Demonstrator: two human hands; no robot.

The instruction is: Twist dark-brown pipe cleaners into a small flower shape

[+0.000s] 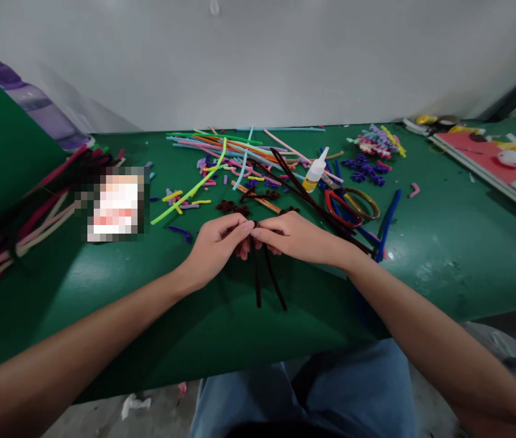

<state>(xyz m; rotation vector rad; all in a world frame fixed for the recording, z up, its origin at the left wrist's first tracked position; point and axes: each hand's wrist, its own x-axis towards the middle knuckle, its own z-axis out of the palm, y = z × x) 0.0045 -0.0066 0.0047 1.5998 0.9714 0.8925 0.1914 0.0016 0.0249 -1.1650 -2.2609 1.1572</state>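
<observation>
Two dark fuzzy pipe cleaners (264, 277) hang below the pinching fingers of the left hand (216, 243) and right hand (295, 237); they look light and bendy, best held near the top.

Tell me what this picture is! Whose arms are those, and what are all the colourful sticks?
There is no machine here. A person wears a camera on their head, so you see their own two arms from above, looking down at a green table. The left hand and the right hand meet in the middle, and their fingers pinch dark brown pipe cleaners, fuzzy bendy wires whose ends hang toward the person. Behind the hands lies a heap of colourful pipe cleaners, a small glue bottle and some round rings. A purple water bottle stands far left. The blue at the bottom is the person's jeans.
</observation>
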